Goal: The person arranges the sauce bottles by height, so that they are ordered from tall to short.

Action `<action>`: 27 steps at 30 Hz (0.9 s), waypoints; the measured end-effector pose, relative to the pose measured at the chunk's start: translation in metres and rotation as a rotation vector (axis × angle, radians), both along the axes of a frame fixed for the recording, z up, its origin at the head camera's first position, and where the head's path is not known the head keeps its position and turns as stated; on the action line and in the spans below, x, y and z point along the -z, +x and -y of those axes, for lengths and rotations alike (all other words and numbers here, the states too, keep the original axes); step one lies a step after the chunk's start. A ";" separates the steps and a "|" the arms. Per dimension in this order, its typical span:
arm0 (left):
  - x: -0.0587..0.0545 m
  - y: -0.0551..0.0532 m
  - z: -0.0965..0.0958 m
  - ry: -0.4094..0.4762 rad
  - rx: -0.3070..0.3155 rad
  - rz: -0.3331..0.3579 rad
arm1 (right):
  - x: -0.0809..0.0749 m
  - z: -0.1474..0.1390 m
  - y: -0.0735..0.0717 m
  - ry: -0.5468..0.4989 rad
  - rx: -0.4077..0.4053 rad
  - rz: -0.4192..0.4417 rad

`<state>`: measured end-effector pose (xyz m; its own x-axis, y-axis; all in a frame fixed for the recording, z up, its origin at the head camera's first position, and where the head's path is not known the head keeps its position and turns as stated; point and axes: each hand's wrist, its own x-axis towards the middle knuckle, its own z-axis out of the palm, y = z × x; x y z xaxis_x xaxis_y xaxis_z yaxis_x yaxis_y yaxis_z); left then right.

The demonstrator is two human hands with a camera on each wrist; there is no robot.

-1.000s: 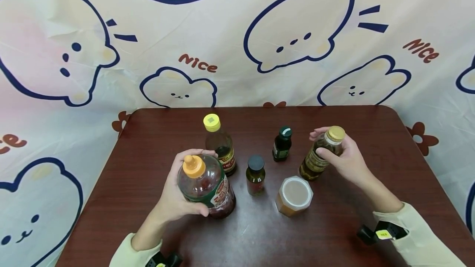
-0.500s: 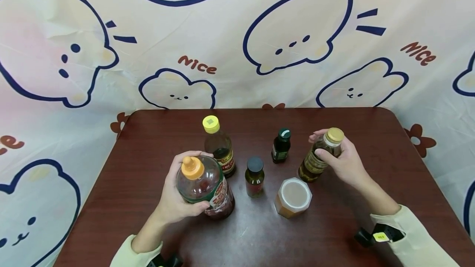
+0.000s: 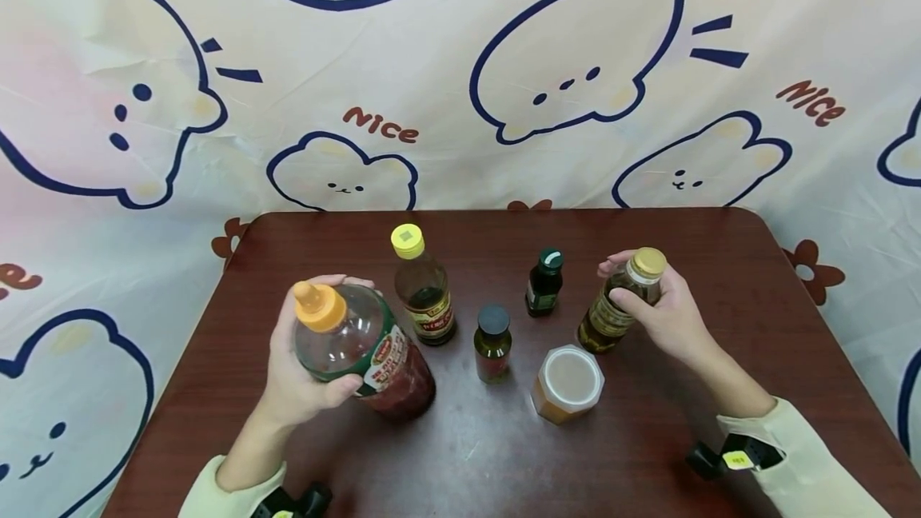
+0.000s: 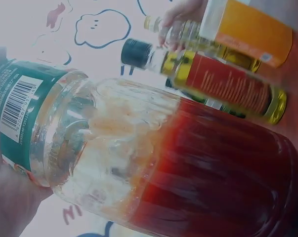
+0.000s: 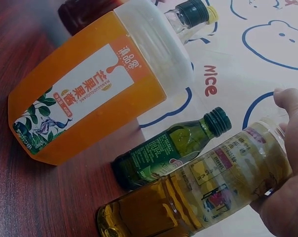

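My left hand [image 3: 293, 382] grips a big clear squeeze bottle of red sauce [image 3: 399, 380] with an orange nozzle cap and green label. The bottle leans left, its base near the table. In the left wrist view the red sauce [image 4: 223, 168] fills the lower part. On the right, my right hand [image 3: 676, 316] holds a gold-capped glass oil bottle [image 3: 610, 321] around its upper part, leaning right. Its amber contents sit low in the right wrist view, where the thumb and palm of the right hand [image 5: 289, 182] wrap the label.
A yellow-capped bottle [image 3: 432, 306] stands behind the sauce bottle. Between the hands are a dark-capped small bottle [image 3: 493, 350], a green-capped bottle [image 3: 544, 288] and a white-lidded jar of orange contents [image 3: 557, 406]. A patterned cloth [image 3: 446, 62] hangs behind the table [image 3: 489, 470].
My left hand has moved left and tipped the sauce bottle further left, showing more of its side and a gap to the yellow-capped bottle. My right hand and the oil bottle stay put.
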<state>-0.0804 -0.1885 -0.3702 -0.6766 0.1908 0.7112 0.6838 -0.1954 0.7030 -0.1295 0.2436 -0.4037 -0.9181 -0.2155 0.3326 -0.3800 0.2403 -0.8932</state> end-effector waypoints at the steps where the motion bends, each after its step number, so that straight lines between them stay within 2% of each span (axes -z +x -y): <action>1: -0.002 -0.001 0.003 0.001 -0.006 0.001 | 0.000 0.000 0.000 0.001 0.000 0.000; 8: -0.015 -0.017 0.025 -0.010 -0.112 0.035 | 0.000 0.000 0.000 -0.002 -0.001 0.000; 14: -0.023 -0.041 0.036 -0.046 -0.224 0.096 | 0.000 0.000 0.001 -0.005 0.007 -0.006; 20: -0.023 -0.065 0.043 -0.112 -0.366 0.209 | 0.000 0.001 0.001 -0.005 0.000 0.003; 24: -0.020 -0.084 0.044 -0.144 -0.419 0.268 | 0.000 0.001 0.000 -0.007 -0.003 0.007; 27: -0.017 -0.101 0.043 -0.171 -0.461 0.278 | -0.001 0.001 -0.001 -0.010 -0.002 0.007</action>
